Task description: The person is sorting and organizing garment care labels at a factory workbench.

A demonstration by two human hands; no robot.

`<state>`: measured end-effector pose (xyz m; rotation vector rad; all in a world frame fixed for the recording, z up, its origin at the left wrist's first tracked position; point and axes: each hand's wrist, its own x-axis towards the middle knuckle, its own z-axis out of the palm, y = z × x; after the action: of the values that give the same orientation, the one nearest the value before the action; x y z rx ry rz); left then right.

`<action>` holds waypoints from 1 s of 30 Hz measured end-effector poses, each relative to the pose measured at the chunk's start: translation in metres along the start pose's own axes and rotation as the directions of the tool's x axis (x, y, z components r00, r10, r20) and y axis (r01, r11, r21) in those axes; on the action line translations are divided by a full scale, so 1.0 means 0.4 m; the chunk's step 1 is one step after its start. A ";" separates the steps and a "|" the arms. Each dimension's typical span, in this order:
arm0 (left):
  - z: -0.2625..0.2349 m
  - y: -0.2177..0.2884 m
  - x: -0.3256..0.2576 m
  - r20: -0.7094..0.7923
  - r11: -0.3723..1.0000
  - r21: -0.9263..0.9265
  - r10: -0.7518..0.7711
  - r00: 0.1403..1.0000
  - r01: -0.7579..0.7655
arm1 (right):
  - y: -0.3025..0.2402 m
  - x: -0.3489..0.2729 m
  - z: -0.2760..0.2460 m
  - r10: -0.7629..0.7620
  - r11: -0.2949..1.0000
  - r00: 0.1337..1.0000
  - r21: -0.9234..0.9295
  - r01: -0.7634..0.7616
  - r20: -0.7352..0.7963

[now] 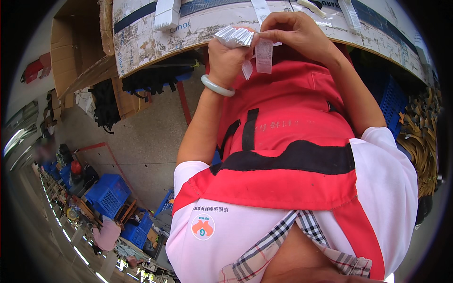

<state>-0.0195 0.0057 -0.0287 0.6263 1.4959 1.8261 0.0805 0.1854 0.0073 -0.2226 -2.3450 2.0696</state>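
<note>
My left hand, a pale bangle on its wrist, is closed round a bundle of folded white labels whose ends fan out at the top. My right hand pinches, thumb against forefinger, at the edge of a label beside the bundle. A printed, slightly see-through white label hangs down between the two hands. One more loose label end dangles under my left fingers. Both hands are over the near edge of the table, in front of my red apron.
On the worn, cardboard-covered table lie more stacks of white labels and a pale slim object. An open cardboard box stands at the left. Blue crates and a person in pink are farther off. Brown straps hang at the right.
</note>
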 end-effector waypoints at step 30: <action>-0.010 -0.024 0.007 0.209 0.781 -0.503 -0.306 0.929 0.371 | 0.080 0.002 -0.158 -0.432 0.625 0.701 -0.749 -0.220 -0.567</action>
<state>-0.0222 0.0062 -0.0392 0.1634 0.8759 1.7666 0.0892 0.2517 -0.0163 -0.6961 -2.3813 0.5089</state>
